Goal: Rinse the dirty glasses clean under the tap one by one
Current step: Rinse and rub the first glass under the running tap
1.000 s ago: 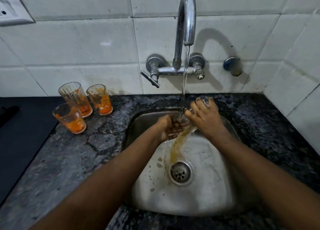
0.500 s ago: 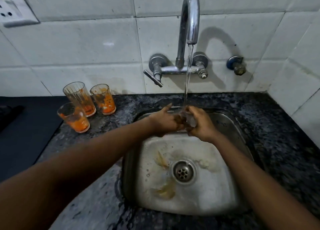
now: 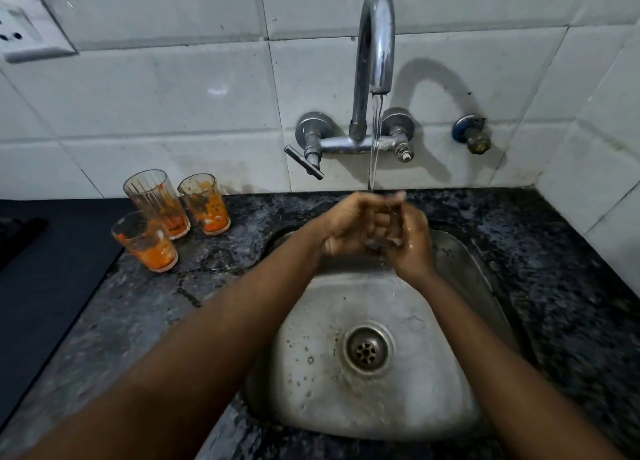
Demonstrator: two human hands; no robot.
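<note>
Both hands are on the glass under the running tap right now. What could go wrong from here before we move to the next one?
1. The glass is wet and mostly hidden between the left hand and right hand; it could slip and strike the steel sink.
2. Three dirty glasses stand packed close together on the counter; reaching for one could topple another.
3. Water from the tap may splash onto the counter.

Three dirty glasses (image 3: pixel 166 217) crowd the counter (image 3: pixel 242 252) left of the sink (image 3: pixel 381 407); the tap (image 3: pixel 375 44) overhangs its rear.
</note>
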